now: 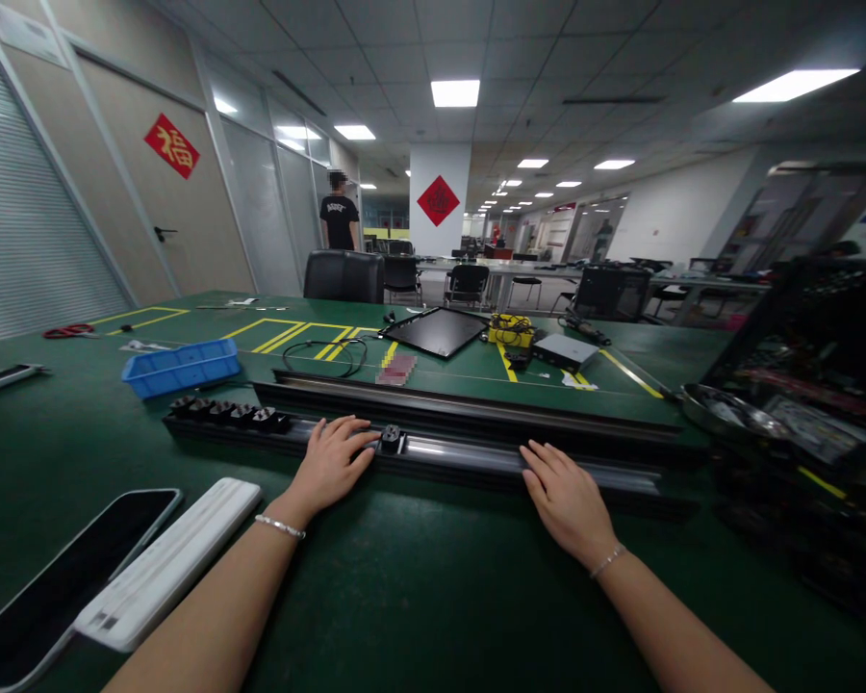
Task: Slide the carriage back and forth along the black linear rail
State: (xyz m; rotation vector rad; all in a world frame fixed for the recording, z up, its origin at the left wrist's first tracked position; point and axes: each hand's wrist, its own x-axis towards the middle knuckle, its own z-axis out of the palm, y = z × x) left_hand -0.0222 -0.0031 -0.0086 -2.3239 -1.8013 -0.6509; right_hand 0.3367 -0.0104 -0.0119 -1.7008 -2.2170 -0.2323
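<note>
A long black channel rail (469, 454) lies across the green table in front of me. My left hand (338, 462) rests over its middle-left part, fingers stretched out, the fingertips beside a small black block (392, 439) seated in the rail. The block looks like a socket module. Several similar blocks with pale tops (241, 412) stand in a row at the rail's left end. Farther right, my right hand (567, 496) lies flat on the near edge of the same rail, fingers extended. Just behind runs a second black rail (462, 406), parallel to the first.
Left of the rails stand a blue bin (180, 368), a phone (79, 577) and a white power bank-like slab (173, 563). Beyond them lie a black panel (439, 331), a yellow item with cables (511, 330) and a grey box (565, 352). A metal bowl (728, 414) sits right.
</note>
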